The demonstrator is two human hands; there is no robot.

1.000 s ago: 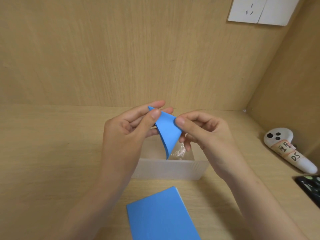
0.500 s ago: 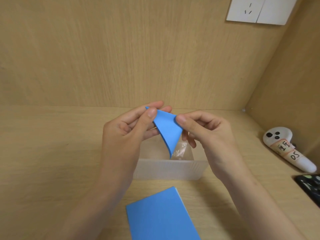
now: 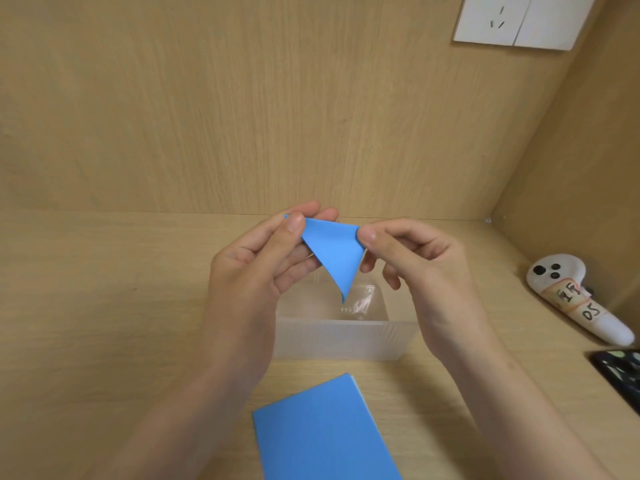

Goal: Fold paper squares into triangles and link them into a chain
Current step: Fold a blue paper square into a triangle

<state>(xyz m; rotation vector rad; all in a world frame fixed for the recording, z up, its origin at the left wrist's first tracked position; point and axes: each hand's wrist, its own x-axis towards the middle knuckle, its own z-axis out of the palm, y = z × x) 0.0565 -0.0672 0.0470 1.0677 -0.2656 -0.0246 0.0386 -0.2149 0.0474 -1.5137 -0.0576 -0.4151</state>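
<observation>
A blue paper triangle [image 3: 335,255] hangs in the air between my hands, its long edge up and its tip pointing down. My left hand [image 3: 259,271] pinches its upper left corner between thumb and fingers. My right hand [image 3: 422,275] pinches its upper right corner with thumb and forefinger. Below the triangle stands a translucent plastic box [image 3: 346,337]. A stack of blue paper squares [image 3: 322,434] lies on the wooden desk near the front edge.
A white hand controller with a taped label [image 3: 575,299] lies at the right by the side wall. A dark phone [image 3: 620,375] peeks in at the right edge. A white wall socket [image 3: 516,20] sits high on the back panel.
Both hands have drawn slightly apart along the triangle's top edge, and the triangle now faces the camera more flatly. The view has shifted a little.
</observation>
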